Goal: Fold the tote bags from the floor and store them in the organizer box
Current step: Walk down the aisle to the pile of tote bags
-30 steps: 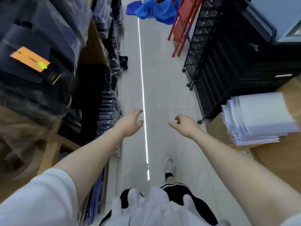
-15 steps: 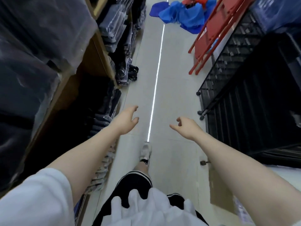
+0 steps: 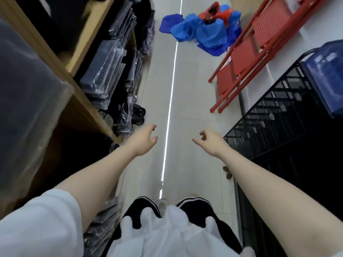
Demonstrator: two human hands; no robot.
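While fingers (image 3: 152, 140) hang empty, tote bags (image 3: 202, 32) far ahead

tote bags (image 3: 204, 32): blue, red | chairs (image 3: 246, 51): red | shorts (image 3: 148, 206): black, white-striped

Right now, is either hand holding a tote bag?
No: both the left hand and right hand are empty, and the tote bags lie on the floor ahead.

The heap of blue and red fabric tote bags (image 3: 203, 32) is too tangled to count. The red metal folding rack (image 3: 248, 52) and blue plastic crate (image 3: 326, 75) run off the frame's edge.
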